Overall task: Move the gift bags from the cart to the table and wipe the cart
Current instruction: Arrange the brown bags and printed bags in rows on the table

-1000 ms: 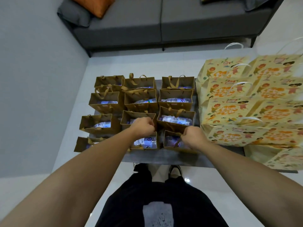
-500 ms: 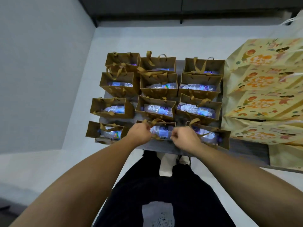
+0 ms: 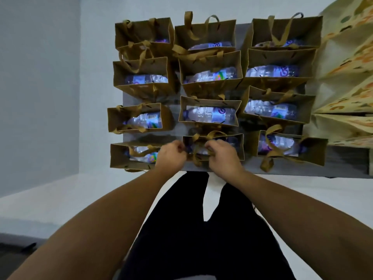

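left hand (image 3: 171, 153) pinches ribbon at near-middle brown gift bag (image 3: 236, 147) | right hand (image 3: 221, 156) grips its ribbon handles (image 3: 210, 136) | bag on grey table (image 3: 343, 161) near edge | further brown bags (each holding a bottle) in rows behind | patterned yellow bags (image 3: 347, 81) far right

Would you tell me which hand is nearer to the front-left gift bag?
Left. The left hand is beside the front-left gift bag; the right hand is farther right at the middle bag.
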A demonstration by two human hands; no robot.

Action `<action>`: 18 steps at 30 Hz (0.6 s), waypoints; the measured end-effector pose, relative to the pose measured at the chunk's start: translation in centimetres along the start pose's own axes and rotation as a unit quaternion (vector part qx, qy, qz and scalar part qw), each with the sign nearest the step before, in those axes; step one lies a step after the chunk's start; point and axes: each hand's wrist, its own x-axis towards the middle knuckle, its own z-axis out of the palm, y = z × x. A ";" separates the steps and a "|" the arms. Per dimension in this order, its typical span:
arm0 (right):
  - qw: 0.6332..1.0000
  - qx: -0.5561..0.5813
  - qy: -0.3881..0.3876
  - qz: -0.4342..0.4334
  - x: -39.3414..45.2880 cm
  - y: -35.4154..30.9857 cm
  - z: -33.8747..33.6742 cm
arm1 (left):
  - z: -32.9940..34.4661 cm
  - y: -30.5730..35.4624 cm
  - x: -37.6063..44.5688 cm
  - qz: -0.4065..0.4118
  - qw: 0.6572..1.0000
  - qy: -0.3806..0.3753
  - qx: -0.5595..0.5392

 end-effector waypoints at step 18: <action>0.992 -0.113 0.025 0.045 0.5 -5.4 -6.1 | -5.3 2.2 1.6 0.046 0.996 0.035 -0.065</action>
